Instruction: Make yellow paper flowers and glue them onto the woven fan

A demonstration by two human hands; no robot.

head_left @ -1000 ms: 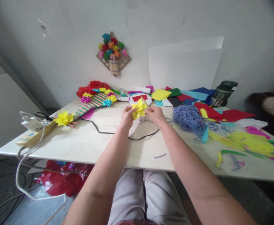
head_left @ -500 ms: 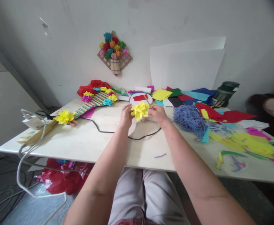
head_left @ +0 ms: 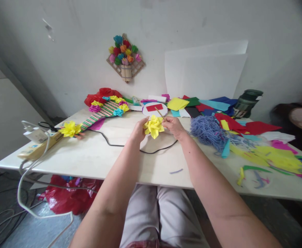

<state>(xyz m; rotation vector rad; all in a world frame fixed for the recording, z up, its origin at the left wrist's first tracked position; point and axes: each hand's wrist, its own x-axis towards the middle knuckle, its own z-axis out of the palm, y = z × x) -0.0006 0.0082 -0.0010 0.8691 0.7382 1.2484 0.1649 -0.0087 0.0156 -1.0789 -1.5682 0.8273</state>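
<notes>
Above the middle of the table, a yellow paper flower (head_left: pixel 154 126) is held in my left hand (head_left: pixel 140 128), whose fingers close on its left side. My right hand (head_left: pixel 173 126) pinches a thin wooden stick (head_left: pixel 160 112) at the flower's right edge. The stick slants up and left, its upper end over a red rectangle (head_left: pixel 154 107) on a white oval piece (head_left: pixel 146 112). Whether the stick touches the flower I cannot tell. To the left lies a woven fan-shaped piece (head_left: pixel 101 113) trimmed with paper flowers, a large yellow flower (head_left: pixel 71 129) at its narrow end.
Tangled blue-purple yarn (head_left: pixel 209 132) lies right of my hands, with coloured paper scraps (head_left: pixel 277 156) beyond. A dark green flask (head_left: pixel 248 103) stands at the back right. A black cable (head_left: pixel 109 143) crosses the table to a power strip (head_left: pixel 42 146). A flower decoration (head_left: pixel 126 58) hangs on the wall.
The yellow flower has turned a little, its petals facing differently. The stick in my right hand has swung left and lower. Both hands stay in nearly the same place.
</notes>
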